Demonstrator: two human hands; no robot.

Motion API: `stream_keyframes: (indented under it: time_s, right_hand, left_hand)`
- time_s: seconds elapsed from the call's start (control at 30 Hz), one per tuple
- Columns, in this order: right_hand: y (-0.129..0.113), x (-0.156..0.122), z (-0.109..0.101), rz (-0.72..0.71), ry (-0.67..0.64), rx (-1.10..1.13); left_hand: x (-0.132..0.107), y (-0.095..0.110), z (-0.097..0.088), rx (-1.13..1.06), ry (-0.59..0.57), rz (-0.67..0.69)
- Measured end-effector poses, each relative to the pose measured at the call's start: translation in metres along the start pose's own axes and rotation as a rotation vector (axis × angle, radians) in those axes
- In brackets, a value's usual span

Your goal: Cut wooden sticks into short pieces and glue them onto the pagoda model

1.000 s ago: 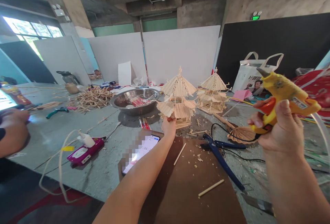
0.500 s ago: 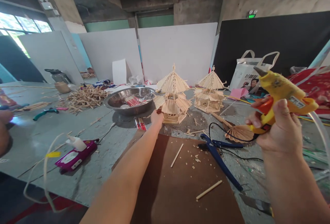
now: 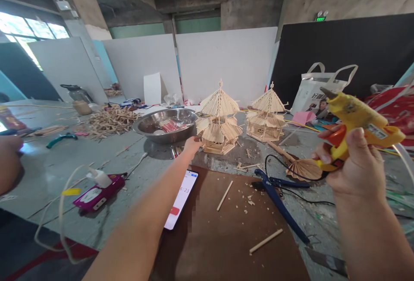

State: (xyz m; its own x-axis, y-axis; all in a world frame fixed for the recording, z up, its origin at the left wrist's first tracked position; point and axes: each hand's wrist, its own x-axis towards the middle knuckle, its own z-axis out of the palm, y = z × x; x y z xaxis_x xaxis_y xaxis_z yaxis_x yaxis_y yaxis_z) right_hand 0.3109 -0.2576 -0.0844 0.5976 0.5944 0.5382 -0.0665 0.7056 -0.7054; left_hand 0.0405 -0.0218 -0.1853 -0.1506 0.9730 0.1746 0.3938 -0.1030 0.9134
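My left hand [image 3: 192, 144] is stretched out to the lower left corner of a two-tier pagoda model [image 3: 220, 119] made of wooden sticks, which stands on the grey table [image 3: 64, 164]. The back of the hand hides its fingers, so I cannot tell whether it grips or only touches the model. My right hand [image 3: 355, 171] is raised at the right, closed round the handle of a yellow hot glue gun [image 3: 359, 119], with a finger on the orange trigger and the nozzle pointing up and left.
A second stick pagoda [image 3: 267, 115] stands behind to the right. Nearby lie a steel bowl [image 3: 168, 125], a phone [image 3: 181, 199], a brown board [image 3: 226, 233], blue pliers [image 3: 278, 199], a stick fan [image 3: 302, 168] and a stick pile [image 3: 110, 121]. Another person's hand [image 3: 8, 160] rests at the far left.
The pagoda, held up off the table by my left hand a second ago, now stands on the table farther from me. The glue gun hand has hardly moved.
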Motion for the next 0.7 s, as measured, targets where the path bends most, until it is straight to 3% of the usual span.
stream_keyframes:
  time_s: [0.13,0.23,0.33,0.47,0.7]
  right_hand:
    - [0.0,-0.001,0.001,0.004,0.002,0.001]
    - [0.0,-0.002,0.003,-0.001,-0.002,-0.002]
    - [-0.001,-0.002,0.004,-0.015,-0.006,-0.01]
    - [-0.002,-0.003,0.004,-0.016,0.007,-0.011]
    - [-0.002,-0.003,0.002,-0.019,-0.001,-0.016]
  left_hand:
    - [-0.01,0.008,-0.016,0.003,0.143,0.054]
    - [-0.014,0.026,-0.023,-0.077,0.26,0.195]
    - [-0.011,0.047,-0.023,-0.174,0.26,0.273]
    - [-0.004,0.068,-0.019,-0.273,0.265,0.262]
    - [0.009,0.077,-0.018,-0.323,0.255,0.257]
